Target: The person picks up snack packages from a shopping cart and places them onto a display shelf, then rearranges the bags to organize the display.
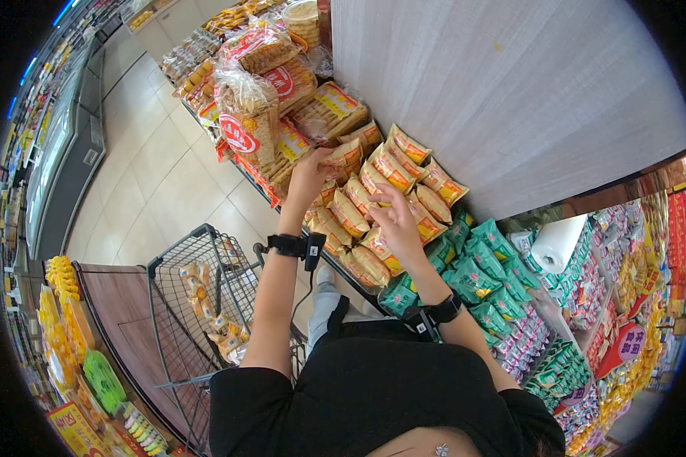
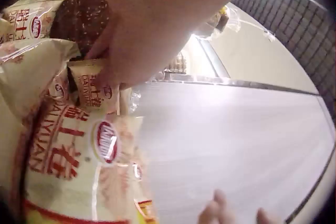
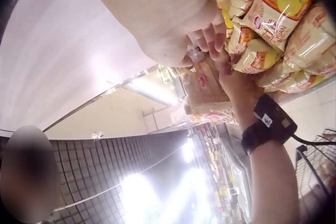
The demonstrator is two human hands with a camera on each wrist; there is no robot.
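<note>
My left hand (image 1: 310,177) reaches to the far end of a pile of cream-coloured Swiss roll packets (image 1: 356,217). Its fingers pinch the end of one packet (image 2: 90,85), whose top is partly hidden by the hand in the left wrist view. Nearer to me, my right hand (image 1: 398,228) hovers over the same pile with loosely bent fingers and nothing between them. A larger-looking Swiss roll packet (image 2: 73,166) with red lettering lies close below the left wrist camera.
Bags of brown biscuits (image 1: 249,114) are stacked beyond the left hand. Green packets (image 1: 484,266) lie to the right. A pale panel (image 1: 511,99) rises behind the pile. A wire shopping cart (image 1: 198,305) holding packages stands at my left on the tiled floor.
</note>
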